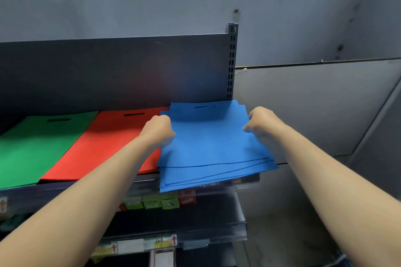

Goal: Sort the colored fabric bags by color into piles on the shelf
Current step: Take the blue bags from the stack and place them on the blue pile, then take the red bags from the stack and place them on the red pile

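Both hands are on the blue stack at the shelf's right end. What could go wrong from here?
1. The blue stack hangs over the front edge of the shelf with its bags fanned out. If the left hand or right hand lets go now, bags may slide off.
2. Its left edge overlaps the red pile, so squaring it up could drag red bags askew.

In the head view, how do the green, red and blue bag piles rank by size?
1. blue bag pile, also nearest the camera.
2. red bag pile and green bag pile look alike; both only partly visible.
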A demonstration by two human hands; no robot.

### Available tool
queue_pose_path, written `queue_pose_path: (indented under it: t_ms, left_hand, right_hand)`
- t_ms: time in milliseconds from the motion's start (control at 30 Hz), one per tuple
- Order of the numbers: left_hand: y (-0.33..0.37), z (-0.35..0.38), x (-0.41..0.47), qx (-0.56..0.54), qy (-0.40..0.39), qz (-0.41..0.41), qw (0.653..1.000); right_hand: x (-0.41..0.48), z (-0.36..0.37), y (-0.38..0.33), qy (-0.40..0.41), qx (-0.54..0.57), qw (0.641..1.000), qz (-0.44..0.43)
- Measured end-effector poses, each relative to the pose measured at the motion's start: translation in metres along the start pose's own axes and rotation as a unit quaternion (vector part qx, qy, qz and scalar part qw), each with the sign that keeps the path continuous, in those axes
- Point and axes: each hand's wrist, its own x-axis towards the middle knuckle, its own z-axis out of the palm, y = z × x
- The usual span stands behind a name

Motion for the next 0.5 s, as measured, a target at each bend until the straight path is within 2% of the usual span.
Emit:
queue_pose_path:
  t_ms: [133, 267, 367, 500]
  left_hand:
    - [0.023, -0.017, -0.004, 0.008, 0.047, 0.099, 0.994]
    - [0.066, -0.03, -0.016, 0.033, 0.081, 0.235, 0.968]
    - [0.107, -0.033, -0.034, 0.059, 0.129, 0.342, 0.929]
    - [0.172, -0.027, -0.069, 0.081, 0.2, 0.473, 0.854]
  right_hand:
    - [-0.015, -0.012, -0.01, 0.057, -0.051, 0.997, -0.028]
    - [-0.053, -0.042, -0.013, 0.123, -0.156, 0.98, -0.032]
    - [-0.089, -0.067, -0.003, 0.164, -0.241, 0.956, 0.008]
    - [-0.13, -0.091, 0.032, 0.197, -0.304, 0.928, 0.083]
